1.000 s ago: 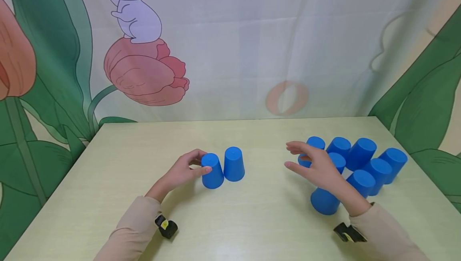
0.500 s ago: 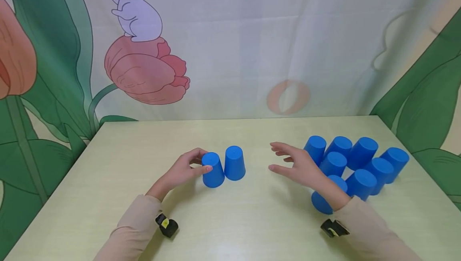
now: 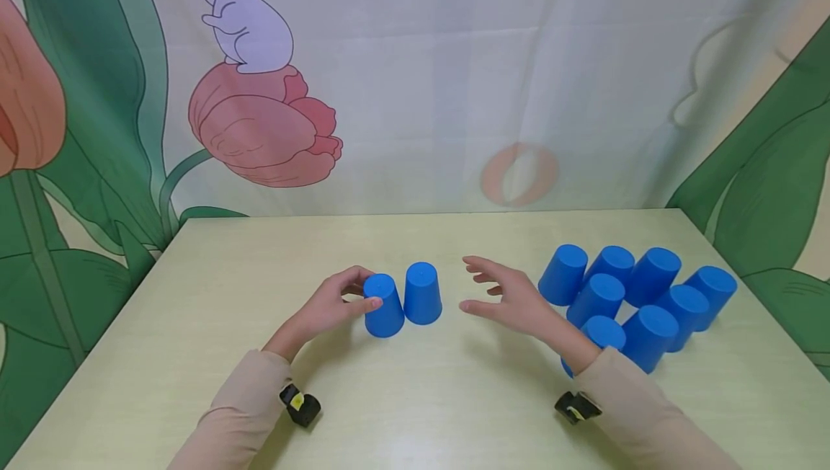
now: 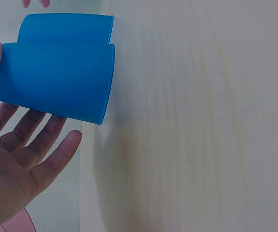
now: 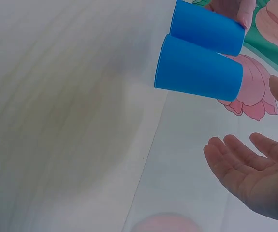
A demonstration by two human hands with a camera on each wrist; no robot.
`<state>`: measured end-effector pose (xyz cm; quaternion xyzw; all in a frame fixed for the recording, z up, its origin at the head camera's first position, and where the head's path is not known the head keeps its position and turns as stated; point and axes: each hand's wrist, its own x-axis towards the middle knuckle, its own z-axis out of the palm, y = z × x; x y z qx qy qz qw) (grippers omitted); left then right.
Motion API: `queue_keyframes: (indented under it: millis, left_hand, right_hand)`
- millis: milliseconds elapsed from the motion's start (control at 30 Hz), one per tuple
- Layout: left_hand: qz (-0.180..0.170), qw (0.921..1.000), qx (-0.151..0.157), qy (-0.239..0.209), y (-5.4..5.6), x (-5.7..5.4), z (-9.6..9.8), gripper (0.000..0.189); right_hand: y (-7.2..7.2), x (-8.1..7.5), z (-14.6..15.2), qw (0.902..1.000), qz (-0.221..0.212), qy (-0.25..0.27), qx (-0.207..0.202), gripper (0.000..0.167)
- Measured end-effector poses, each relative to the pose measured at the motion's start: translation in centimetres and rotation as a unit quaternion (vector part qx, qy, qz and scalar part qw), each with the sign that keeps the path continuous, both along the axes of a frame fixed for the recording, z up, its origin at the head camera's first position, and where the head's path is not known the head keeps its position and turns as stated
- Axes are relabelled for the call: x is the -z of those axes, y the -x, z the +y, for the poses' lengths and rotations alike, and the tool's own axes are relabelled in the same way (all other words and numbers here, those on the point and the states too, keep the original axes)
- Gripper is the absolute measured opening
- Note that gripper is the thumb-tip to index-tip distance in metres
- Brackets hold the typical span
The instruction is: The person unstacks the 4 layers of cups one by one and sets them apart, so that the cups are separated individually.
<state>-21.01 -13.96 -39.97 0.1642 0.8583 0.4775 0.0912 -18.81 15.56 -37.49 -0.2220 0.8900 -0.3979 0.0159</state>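
Two blue cups stand upside down side by side near the table's middle. My left hand (image 3: 336, 306) holds the left cup (image 3: 384, 308), thumb on its near side and fingers on its far side. In the left wrist view, that cup (image 4: 56, 79) sits between thumb and fingers. The second cup (image 3: 422, 295) stands just right of it. My right hand (image 3: 509, 300) is to the right of that second cup, apart from it, with thumb and fingers spread and nothing between them. The right wrist view shows a gap between this hand (image 5: 259, 169) and the nearer cup (image 5: 199, 70).
Several more blue cups (image 3: 650, 337) stand upside down in a cluster on the right side of the table (image 3: 415, 398). My right forearm partly covers the nearest one. A printed curtain (image 3: 415, 95) hangs behind the table's far edge.
My right hand has moved left, away from the cup cluster and closer to the two middle cups. My left hand and its cup stay in place.
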Motion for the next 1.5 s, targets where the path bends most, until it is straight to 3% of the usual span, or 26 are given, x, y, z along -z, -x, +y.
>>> queue_keyframes:
  millis: [600, 1000, 1500]
  left_hand:
    - [-0.001, 1.0000, -0.002, -0.003, 0.0, 0.1, -0.2, 0.043]
    - [-0.002, 1.0000, -0.001, -0.008, 0.0, 0.1, -0.1, 0.043]
    - [0.002, 1.0000, 0.005, -0.007, 0.0, 0.0, -0.1, 0.043]
  right_hand:
    - [0.9, 0.2, -3.2, 0.9998, -0.016, 0.008, -0.009, 0.065]
    - [1.9, 1.0, -5.7, 0.9991, -0.029, 0.026, 0.015, 0.058]
    - [2.1, 1.4, -6.1, 0.9984, -0.020, 0.036, 0.040, 0.047]
